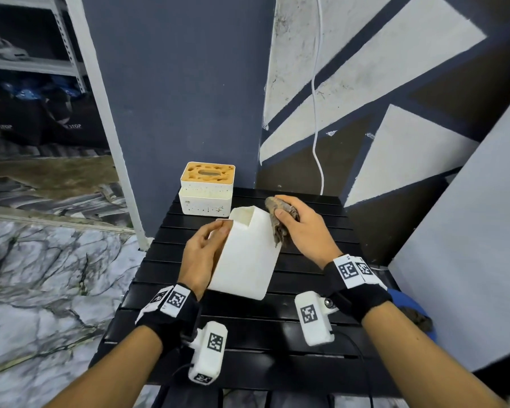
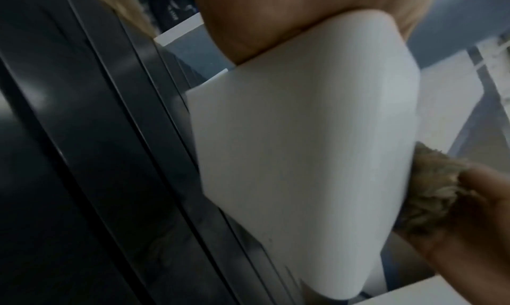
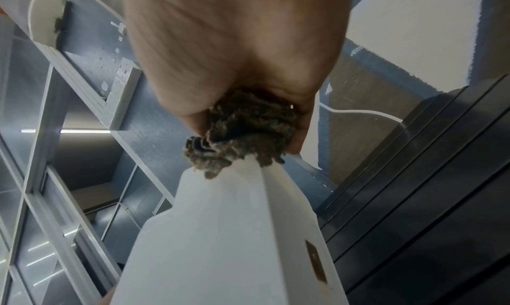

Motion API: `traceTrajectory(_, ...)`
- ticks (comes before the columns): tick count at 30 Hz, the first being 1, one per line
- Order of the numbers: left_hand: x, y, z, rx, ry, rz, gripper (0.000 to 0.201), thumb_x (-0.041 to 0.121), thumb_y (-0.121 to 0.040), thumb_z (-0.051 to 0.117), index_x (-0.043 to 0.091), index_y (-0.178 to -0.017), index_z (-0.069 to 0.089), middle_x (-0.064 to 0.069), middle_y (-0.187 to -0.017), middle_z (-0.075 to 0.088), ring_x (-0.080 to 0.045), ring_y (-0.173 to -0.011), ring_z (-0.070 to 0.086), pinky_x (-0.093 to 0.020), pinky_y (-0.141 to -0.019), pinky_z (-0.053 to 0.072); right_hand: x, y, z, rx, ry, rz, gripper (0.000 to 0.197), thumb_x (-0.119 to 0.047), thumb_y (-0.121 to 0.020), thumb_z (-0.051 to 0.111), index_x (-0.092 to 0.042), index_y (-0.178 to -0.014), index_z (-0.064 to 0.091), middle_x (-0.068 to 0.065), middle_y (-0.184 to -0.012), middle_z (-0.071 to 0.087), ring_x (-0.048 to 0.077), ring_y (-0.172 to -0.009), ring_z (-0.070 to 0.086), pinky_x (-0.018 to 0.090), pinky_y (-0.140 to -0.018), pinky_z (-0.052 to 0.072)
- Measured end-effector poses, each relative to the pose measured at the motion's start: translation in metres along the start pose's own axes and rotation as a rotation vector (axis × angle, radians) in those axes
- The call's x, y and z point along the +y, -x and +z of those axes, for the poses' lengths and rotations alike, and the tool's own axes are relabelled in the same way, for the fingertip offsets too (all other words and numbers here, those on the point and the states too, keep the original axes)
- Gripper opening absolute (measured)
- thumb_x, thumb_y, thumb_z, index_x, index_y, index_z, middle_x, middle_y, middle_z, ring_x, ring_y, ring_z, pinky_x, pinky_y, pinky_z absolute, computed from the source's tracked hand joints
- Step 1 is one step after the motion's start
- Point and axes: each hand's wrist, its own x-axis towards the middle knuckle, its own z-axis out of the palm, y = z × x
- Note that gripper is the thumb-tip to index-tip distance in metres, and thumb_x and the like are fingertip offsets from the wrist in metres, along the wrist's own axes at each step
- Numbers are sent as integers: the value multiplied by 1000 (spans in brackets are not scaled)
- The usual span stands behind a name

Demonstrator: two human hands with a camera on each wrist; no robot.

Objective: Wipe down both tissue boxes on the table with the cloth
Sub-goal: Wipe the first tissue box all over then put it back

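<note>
Both wrists sit low in frame, and up ahead the left hand point(image 1: 202, 254) wraps the left side of the plain white tissue box point(image 1: 246, 254), thumb on its top face, steadying it tipped over on the black slatted table point(image 1: 277, 325). Right hand point(image 1: 302, 228) is bunched tight around the brown cloth point(image 1: 280, 222), pressing it against the box's far right edge, close to the open notched end. Just behind, touching nothing, stands the second tissue box point(image 1: 206, 189), white with an orange holed lid, upright at the table's back-left corner against the dark blue wall point(image 1: 174, 83).
</note>
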Motion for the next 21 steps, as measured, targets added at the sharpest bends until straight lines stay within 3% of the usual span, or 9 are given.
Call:
traceTrajectory(2,-7,0,-3,-56,-25,36,45,40,-84,72,21,-123,64,-5,-101,75,-14,-83,69,-28,-69,51,4,3,-4,-26,-23,35,26,-31,-94,52,-31,-119,60,-12,-108,66,-1,-98,60,6,-79,44)
traceTrajectory(5,-19,0,-7,-81,-61,63,62,51,-70,72,23,-126,64,-8,-93,76,-16,-77,69,-28,-65,51,14,12,-2,-65,-69,77,23,-29,-94,53,-36,-114,63,-13,-108,67,2,-100,62,21,-89,48)
traceTrajectory(7,-22,1,-8,-62,-118,91,55,49,-75,71,25,-124,65,-5,-91,76,-14,-77,69,-27,-65,51,18,20,0,-63,-113,78,23,-28,-94,53,-36,-113,63,-13,-108,68,2,-100,62,21,-88,48)
traceTrajectory(10,-20,2,-10,20,-282,137,25,37,-95,62,30,-119,66,3,-93,74,-10,-82,68,-25,-72,48,21,30,7,-37,-158,68,24,-27,-94,54,-35,-114,63,-14,-108,68,1,-99,63,23,-89,49)
traceTrajectory(15,-8,8,-5,81,-453,123,27,33,-101,48,37,-122,66,14,-107,70,-1,-95,62,-7,-71,39,20,45,19,17,-226,78,28,-28,-94,54,-31,-121,60,-13,-112,66,1,-102,62,29,-92,52)
traceTrajectory(21,-1,5,-13,115,-448,16,27,33,-101,49,39,-118,69,14,-112,68,-9,-105,59,-23,-86,41,10,56,29,1,-228,46,34,-24,-93,57,-28,-126,57,-13,-115,64,1,-103,60,26,-92,51)
